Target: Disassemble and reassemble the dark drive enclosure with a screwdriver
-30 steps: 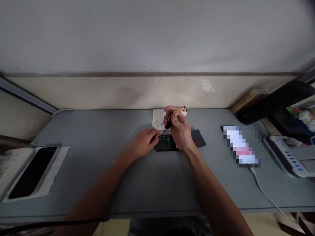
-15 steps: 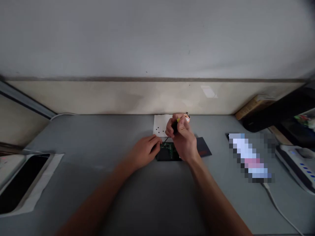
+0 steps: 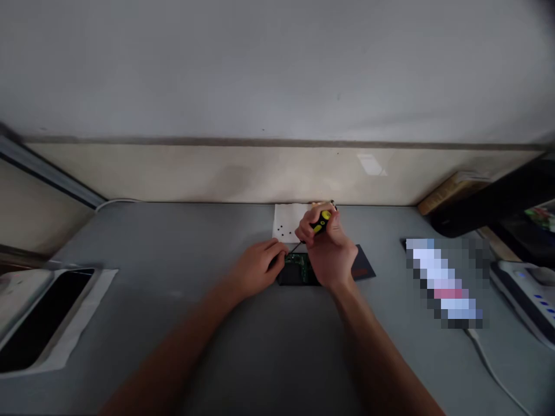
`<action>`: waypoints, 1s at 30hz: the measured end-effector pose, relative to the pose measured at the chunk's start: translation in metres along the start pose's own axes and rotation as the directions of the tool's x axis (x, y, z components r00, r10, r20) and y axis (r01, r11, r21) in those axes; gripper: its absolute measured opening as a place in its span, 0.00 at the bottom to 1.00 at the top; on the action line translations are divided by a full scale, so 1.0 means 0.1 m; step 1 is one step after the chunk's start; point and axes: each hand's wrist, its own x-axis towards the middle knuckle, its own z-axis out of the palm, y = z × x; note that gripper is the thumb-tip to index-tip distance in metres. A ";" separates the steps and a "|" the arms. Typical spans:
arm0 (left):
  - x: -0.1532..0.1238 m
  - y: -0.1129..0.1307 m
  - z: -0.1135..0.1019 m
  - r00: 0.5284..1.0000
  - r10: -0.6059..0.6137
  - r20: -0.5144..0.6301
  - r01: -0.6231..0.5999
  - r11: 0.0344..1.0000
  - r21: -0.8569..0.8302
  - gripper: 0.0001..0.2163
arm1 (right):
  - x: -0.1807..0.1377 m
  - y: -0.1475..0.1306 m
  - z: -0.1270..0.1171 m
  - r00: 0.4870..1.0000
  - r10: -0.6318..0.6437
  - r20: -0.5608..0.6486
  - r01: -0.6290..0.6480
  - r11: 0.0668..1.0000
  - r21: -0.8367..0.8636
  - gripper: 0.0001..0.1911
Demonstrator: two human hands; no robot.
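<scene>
A small black device with a green circuit board point(image 3: 297, 269) lies open on the grey table point(image 3: 173, 277). My left hand point(image 3: 259, 267) rests curled against its left edge, fingers pressed on it. My right hand point(image 3: 327, 249) is closed round a black and yellow screwdriver point(image 3: 321, 221), whose thin tip points down to the board's upper left corner. Just behind lies a white sheet point(image 3: 288, 222) with several tiny dark screws on it. A dark flat cover point(image 3: 363, 266) lies to the right of the device, partly hidden by my right hand.
A tray holding a black screen point(image 3: 39, 318) sits at the far left on white paper. A blurred-out phone point(image 3: 446, 283) with a white cable point(image 3: 494, 370) lies to the right. A white power strip point(image 3: 526, 292) and dark objects stand at the far right. A wall point(image 3: 260, 173) bounds the table's back.
The view has shifted a little. My right hand has turned on the screwdriver, so its yellow and black handle now shows above the fingers. My left hand stays on the device.
</scene>
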 end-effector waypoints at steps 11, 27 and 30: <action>0.00 0.00 0.00 1.000 -0.029 0.009 0.029 0.999 -0.043 0.11 | -0.04 0.05 0.01 0.999 0.031 0.038 -0.032 0.999 0.019 0.20; -0.01 -0.01 0.00 1.000 -0.025 0.019 0.025 0.999 -0.039 0.10 | -0.02 0.03 0.01 0.999 -0.002 0.052 -0.001 0.999 0.049 0.21; 0.00 0.00 0.00 1.000 -0.024 0.015 0.024 0.999 -0.037 0.10 | -0.02 0.01 0.01 0.998 0.034 0.062 -0.036 0.999 0.028 0.22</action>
